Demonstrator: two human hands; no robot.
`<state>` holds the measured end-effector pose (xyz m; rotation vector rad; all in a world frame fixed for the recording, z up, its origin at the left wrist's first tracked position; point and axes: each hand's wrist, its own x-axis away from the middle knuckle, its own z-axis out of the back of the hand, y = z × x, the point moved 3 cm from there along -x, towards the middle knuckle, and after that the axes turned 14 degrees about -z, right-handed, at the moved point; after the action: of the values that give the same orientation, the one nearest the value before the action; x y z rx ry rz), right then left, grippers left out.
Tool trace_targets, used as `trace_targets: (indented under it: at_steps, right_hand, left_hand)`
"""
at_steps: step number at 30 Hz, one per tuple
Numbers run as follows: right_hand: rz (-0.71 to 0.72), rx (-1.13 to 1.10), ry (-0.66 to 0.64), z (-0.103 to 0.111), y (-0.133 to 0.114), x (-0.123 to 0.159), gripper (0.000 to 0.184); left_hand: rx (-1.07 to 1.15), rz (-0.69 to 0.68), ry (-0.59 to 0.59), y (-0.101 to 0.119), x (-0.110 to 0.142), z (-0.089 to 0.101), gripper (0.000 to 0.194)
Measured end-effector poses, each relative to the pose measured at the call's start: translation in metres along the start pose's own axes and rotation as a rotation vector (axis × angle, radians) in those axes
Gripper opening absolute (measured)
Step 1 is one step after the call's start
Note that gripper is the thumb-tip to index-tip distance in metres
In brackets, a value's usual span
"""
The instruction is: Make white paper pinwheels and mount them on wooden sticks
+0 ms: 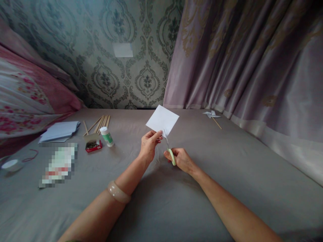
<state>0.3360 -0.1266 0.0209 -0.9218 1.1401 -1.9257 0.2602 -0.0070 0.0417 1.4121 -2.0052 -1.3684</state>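
My left hand [149, 145] pinches the lower corner of a white square of paper [163, 121], held up over the grey sheet. My right hand [181, 159] is closed round green-handled scissors [170, 152]. Their blades point up and meet the paper's bottom corner, just right of my left fingertips. A pale bangle sits on my left wrist.
On the grey bed sheet [227, 168] lie a stack of white paper [60, 131], wooden sticks [100, 123], a glue bottle [106, 136], a small red box [93, 145] and a tape roll [11, 164]. A finished paper pinwheel [211, 115] lies by the curtain. Pillows are at left.
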Motion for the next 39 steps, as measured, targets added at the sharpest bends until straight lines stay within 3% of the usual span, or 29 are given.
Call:
trace_targets:
  at_steps: [39]
  right_hand:
    - [-0.025,-0.008,0.120,-0.0001,0.0023,-0.0024,0.043]
  left_hand:
    - [0.055,0.033,-0.014,-0.0024,0.0053,-0.0044,0.027]
